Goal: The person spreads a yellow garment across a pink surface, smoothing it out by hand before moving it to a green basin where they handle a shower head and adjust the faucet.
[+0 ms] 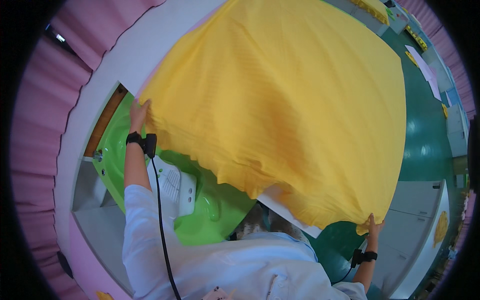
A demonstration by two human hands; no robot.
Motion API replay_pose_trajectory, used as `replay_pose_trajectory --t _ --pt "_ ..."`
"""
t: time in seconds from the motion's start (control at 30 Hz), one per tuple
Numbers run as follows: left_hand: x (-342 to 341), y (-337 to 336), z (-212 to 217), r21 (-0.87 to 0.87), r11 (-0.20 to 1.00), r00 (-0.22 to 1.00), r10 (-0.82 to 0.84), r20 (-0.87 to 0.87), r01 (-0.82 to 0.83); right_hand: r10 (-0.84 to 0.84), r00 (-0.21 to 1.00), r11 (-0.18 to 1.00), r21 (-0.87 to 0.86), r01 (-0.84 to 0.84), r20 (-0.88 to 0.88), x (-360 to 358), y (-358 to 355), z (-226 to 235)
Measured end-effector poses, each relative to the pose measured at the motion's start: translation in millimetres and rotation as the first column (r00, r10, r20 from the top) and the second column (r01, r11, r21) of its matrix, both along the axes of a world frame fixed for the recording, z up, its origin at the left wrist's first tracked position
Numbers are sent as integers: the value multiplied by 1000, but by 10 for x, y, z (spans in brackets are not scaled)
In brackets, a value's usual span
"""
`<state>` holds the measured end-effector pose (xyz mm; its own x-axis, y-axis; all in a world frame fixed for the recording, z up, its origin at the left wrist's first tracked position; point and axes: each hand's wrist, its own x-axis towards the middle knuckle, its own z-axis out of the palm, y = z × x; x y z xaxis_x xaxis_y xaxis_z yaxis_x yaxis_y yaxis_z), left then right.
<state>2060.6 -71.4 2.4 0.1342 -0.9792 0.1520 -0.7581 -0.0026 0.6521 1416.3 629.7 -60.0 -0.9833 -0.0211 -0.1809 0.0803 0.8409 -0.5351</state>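
A large yellow cloth sheet [300, 90] with a gathered edge is spread out in front of me, billowing with soft folds. My left hand [138, 112] pinches its near-left corner, fingers closed on the fabric. Far to the right, my right hand [372, 227] grips the near-right corner with closed fingers. The gathered edge sags between the two hands. What lies beneath most of the sheet is hidden, though a white edge [290, 210] shows under its near side.
At the left, a bright green basin [116, 150] holds a white moulded piece [172, 187] with slots and round knobs. A black cable [162, 235] runs along my left arm. White cabinets [412, 215] stand at the right on the green floor [425, 150]. Pink curtains [37, 130] hang at the left.
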Motion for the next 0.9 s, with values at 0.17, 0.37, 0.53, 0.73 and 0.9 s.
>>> replay_pose_trajectory --t 0.17,0.37,0.53,0.73,0.9 --pt "-53 -506 -260 108 988 990 -121 67 113 38 883 915 -371 158 469 501 -266 372" --pt "218 -958 -236 171 967 951 -223 216 188 -15 800 656 -598 460 600 477 -591 105" --pt "158 -939 -4 494 863 993 -79 -83 110 -428 847 759 -383 526 315 476 -805 74" --pt "178 -606 -226 324 877 933 -318 -165 356 -354 929 841 -397 367 108 -291 -205 -66" --pt "752 316 -418 296 908 938 -219 -267 296 -254 959 848 -449 282 122 -622 -616 96"
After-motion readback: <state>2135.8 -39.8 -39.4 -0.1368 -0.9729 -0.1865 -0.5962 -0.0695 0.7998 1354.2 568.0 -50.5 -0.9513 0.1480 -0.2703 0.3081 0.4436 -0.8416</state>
